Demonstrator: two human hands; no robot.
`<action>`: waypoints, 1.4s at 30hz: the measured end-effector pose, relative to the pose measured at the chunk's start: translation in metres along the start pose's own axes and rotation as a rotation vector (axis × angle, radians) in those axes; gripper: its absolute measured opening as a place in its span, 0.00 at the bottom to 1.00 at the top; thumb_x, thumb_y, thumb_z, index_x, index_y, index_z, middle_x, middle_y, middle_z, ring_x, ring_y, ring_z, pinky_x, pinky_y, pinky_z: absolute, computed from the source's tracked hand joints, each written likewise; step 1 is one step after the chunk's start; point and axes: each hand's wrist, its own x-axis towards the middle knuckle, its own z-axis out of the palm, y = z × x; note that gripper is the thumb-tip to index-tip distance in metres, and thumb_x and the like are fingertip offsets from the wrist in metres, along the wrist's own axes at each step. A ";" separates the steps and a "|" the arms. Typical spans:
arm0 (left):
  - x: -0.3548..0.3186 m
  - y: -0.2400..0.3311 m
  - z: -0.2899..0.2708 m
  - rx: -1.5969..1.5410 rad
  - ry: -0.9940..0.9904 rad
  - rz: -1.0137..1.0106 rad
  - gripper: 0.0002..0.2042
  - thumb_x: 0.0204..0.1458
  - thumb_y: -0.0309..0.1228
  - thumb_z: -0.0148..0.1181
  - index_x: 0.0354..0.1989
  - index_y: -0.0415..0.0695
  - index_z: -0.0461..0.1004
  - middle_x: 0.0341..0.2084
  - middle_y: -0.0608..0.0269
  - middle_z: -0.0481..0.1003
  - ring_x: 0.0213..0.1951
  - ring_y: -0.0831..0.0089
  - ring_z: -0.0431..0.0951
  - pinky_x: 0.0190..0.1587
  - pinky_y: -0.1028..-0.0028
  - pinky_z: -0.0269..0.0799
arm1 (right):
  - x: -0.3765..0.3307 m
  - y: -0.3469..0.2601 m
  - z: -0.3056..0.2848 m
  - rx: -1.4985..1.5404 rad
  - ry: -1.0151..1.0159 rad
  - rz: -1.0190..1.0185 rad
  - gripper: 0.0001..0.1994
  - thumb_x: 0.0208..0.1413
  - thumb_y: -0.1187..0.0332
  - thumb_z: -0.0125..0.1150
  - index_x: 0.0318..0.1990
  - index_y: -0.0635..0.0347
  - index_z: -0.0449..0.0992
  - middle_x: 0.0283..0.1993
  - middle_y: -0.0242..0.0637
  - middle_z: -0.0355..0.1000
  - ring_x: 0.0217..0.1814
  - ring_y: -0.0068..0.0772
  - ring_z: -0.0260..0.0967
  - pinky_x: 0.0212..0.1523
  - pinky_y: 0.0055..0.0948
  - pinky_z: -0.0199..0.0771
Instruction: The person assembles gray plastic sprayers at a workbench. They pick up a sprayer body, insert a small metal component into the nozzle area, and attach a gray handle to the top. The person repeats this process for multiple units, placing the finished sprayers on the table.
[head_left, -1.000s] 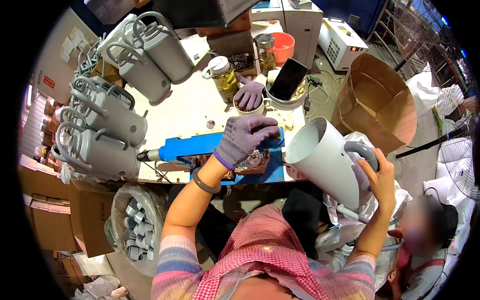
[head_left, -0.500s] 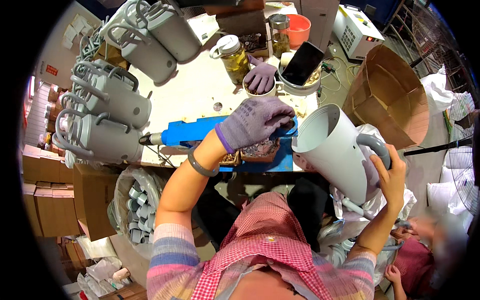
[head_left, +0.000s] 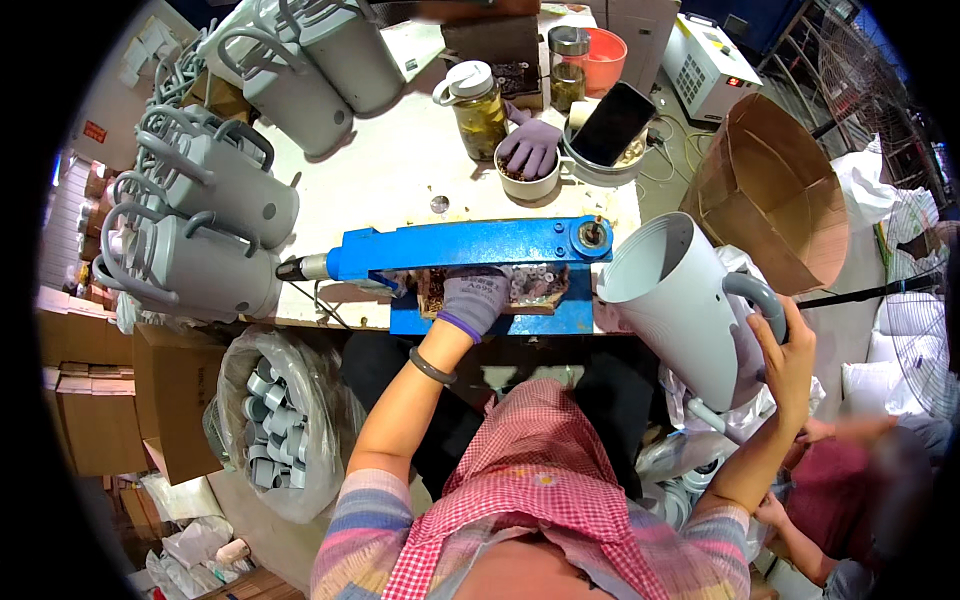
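Note:
My right hand (head_left: 791, 350), bare, is closed around the darker grey handle of a light grey plastic watering can (head_left: 685, 310). The can is tilted, its open mouth toward the end of a blue bench machine (head_left: 480, 248). My left hand (head_left: 472, 300), in a grey-purple glove, reaches under the machine's long arm into a box of small parts (head_left: 540, 287). The fingers of that hand are hidden beneath the arm. A round fitting with a small metal tip (head_left: 593, 233) sits on the arm's right end.
Several grey watering cans (head_left: 215, 270) stand at the table's left. Behind the machine are a cup (head_left: 527, 185) with a glove on it, a drink bottle (head_left: 476, 112) and a phone (head_left: 614, 124). A bag of grey plastic pieces (head_left: 275, 430) is lower left; a large carton (head_left: 770, 190) stands right. Another person sits lower right.
My left hand has moved from the machine's right end down and left into the parts box under the arm. My right hand still holds the watering can, nearly in place.

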 end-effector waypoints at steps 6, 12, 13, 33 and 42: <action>-0.025 -0.009 -0.007 -0.150 0.274 0.090 0.10 0.54 0.40 0.60 0.36 0.49 0.79 0.30 0.54 0.78 0.34 0.59 0.79 0.35 0.63 0.74 | -0.008 0.004 -0.004 0.035 0.021 0.032 0.16 0.54 0.65 0.68 0.45 0.66 0.75 0.27 0.42 0.70 0.29 0.28 0.63 0.34 0.29 0.69; -0.063 0.009 -0.095 -0.616 0.679 0.440 0.10 0.45 0.27 0.70 0.37 0.46 0.80 0.32 0.58 0.77 0.30 0.66 0.81 0.31 0.73 0.77 | -0.011 0.013 -0.004 0.032 0.028 0.000 0.15 0.54 0.66 0.67 0.44 0.67 0.74 0.28 0.41 0.71 0.29 0.26 0.65 0.34 0.27 0.68; -0.058 0.013 -0.111 -0.617 0.730 0.453 0.10 0.45 0.26 0.70 0.37 0.46 0.80 0.32 0.59 0.77 0.29 0.67 0.81 0.30 0.74 0.77 | -0.010 0.014 -0.004 0.032 0.032 0.005 0.17 0.53 0.64 0.68 0.44 0.67 0.74 0.28 0.44 0.73 0.28 0.29 0.67 0.34 0.29 0.70; 0.025 0.026 -0.142 -0.358 0.926 0.826 0.18 0.39 0.24 0.72 0.42 0.47 0.79 0.33 0.61 0.77 0.29 0.65 0.80 0.29 0.69 0.76 | 0.016 -0.001 -0.007 0.057 -0.023 -0.044 0.15 0.52 0.64 0.69 0.42 0.65 0.75 0.27 0.43 0.73 0.26 0.37 0.69 0.31 0.31 0.69; 0.031 0.030 -0.141 -0.626 0.853 0.841 0.13 0.44 0.24 0.71 0.40 0.45 0.79 0.36 0.58 0.80 0.37 0.61 0.82 0.37 0.68 0.80 | 0.030 -0.011 -0.006 0.063 -0.013 -0.119 0.17 0.51 0.62 0.70 0.41 0.65 0.75 0.26 0.43 0.72 0.24 0.37 0.68 0.30 0.31 0.69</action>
